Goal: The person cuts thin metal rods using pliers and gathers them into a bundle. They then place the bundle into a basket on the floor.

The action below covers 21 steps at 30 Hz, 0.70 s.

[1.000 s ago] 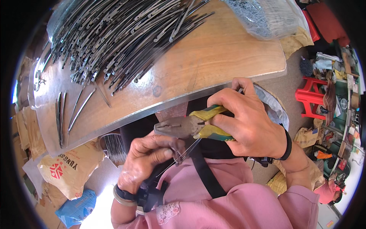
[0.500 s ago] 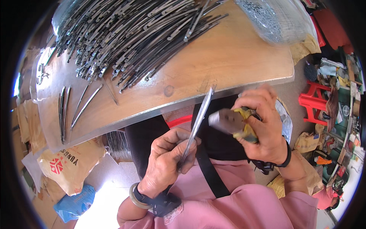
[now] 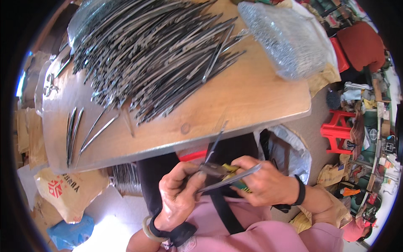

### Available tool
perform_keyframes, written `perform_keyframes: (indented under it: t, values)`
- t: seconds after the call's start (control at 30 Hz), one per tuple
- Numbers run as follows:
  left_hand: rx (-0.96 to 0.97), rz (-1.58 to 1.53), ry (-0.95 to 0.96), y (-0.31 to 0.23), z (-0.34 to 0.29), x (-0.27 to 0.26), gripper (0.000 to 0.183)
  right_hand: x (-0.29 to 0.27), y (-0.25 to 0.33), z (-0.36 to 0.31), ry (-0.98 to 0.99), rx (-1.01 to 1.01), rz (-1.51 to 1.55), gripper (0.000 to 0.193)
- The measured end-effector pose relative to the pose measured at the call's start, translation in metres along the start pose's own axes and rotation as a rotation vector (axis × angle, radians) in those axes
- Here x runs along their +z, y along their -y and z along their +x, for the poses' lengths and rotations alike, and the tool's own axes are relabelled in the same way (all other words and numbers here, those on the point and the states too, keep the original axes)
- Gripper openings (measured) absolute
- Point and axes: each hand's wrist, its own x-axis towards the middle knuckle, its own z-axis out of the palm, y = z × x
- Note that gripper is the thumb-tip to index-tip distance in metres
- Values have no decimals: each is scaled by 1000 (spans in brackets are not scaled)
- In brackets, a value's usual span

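Observation:
My left hand (image 3: 180, 191) is closed, its thumb and fingers pinching a thin metal strip. One bright length of the metal strip (image 3: 230, 180) slants up to the right, across the front of my right hand (image 3: 270, 182). A darker thin strip (image 3: 216, 142) rises from beside the left fingertips toward the table edge; whether the two are joined I cannot tell. My right hand is wrapped round pliers with yellow-and-green handles. The grey jaws of the pliers (image 3: 215, 169) reach my left fingertips, at the strip. What exactly lies between the jaws is hidden.
A large heap of dark metal strips (image 3: 155, 54) covers the far left of the wooden table (image 3: 268, 96). Several loose strips (image 3: 72, 136) lie near its left edge. A clear plastic bag (image 3: 289, 46) sits at the far right. A red stool (image 3: 336, 132) stands on the floor to the right.
The pliers have moved left and down, from apart to touching the strip at my left hand. The bright strip has swung from upright to slanting right. The view has shifted slightly.

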Motion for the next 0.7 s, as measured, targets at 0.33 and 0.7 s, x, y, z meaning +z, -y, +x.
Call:
perform_keyframes:
  t: [0.33, 0.7]
  values:
    - [157, -328, -106, -44, 31, -11, 7, -5, 9, 58, -240, -6, 231, 42]
    - [38, -704, -54, -25, 38, -2, 19, 37, 26, 45, -308, 153, 340, 31]
